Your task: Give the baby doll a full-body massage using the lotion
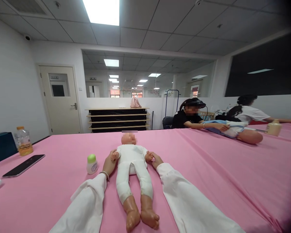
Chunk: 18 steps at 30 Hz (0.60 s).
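Observation:
A baby doll [133,158] with a white cloth body lies on its back on the pink-covered table [63,204], head away from me and bare feet toward me. My left hand [109,165] is closed around the doll's hand and forearm on the left side. On the other side, my right hand [156,160] grips the doll's other hand between thumb and fingers. Both of the doll's arms are bent out beside its body. A small white bottle with a green cap [92,164] stands just left of my left hand.
A phone [24,165] and a bottle of amber liquid [24,142] sit at the left. Across the table at the right, a person in black [189,118] handles another doll [249,136] near a beige bottle [273,127]. A person in white [252,113] sits farther right.

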Tool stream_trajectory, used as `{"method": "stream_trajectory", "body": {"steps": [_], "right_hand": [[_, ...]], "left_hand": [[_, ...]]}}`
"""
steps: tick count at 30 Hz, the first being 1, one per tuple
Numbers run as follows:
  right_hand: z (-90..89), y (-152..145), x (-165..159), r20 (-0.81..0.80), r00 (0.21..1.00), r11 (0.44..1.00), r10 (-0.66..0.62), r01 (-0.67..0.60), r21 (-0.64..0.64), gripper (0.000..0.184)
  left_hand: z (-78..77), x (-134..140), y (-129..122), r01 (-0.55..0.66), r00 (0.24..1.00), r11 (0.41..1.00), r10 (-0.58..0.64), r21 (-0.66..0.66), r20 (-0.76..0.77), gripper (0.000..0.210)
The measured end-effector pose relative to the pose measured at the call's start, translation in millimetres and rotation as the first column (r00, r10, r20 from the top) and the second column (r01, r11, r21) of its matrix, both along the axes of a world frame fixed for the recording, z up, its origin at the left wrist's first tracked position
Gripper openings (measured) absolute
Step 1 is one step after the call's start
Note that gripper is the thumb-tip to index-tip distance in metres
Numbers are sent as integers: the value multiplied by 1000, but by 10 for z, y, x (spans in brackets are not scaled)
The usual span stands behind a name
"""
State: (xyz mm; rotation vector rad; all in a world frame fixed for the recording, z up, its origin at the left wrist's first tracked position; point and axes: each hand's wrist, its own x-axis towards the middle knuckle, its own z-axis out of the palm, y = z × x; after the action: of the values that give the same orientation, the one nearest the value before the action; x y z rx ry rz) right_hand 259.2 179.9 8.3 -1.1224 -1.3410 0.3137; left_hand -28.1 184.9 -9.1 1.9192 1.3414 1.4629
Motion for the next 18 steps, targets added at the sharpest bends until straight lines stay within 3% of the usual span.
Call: {"method": "stream_trajectory", "body": {"steps": [3,6,10,13,18], "right_hand": [[-106,136,118,34,995,994,98,-97,-51,45],[-157,365,160,4,993,993,116,-116,-26,64],[-135,692,45,-91,995,999,51,-52,-4,59],[-104,879,-77,-104,995,999,11,-16,-51,59],[-79,1141,-177,-73,996,987,-49,38,-156,66]], "left_hand": [[9,45,96,-69,998,997,69,-18,-2,65],[34,75,209,-110,993,993,108,-37,-40,67],[116,142,370,-255,962,965,246,-61,-118,55],[172,200,528,-346,934,937,340,-39,-113,60],[194,224,857,-273,958,953,257,-130,-129,65]]}}
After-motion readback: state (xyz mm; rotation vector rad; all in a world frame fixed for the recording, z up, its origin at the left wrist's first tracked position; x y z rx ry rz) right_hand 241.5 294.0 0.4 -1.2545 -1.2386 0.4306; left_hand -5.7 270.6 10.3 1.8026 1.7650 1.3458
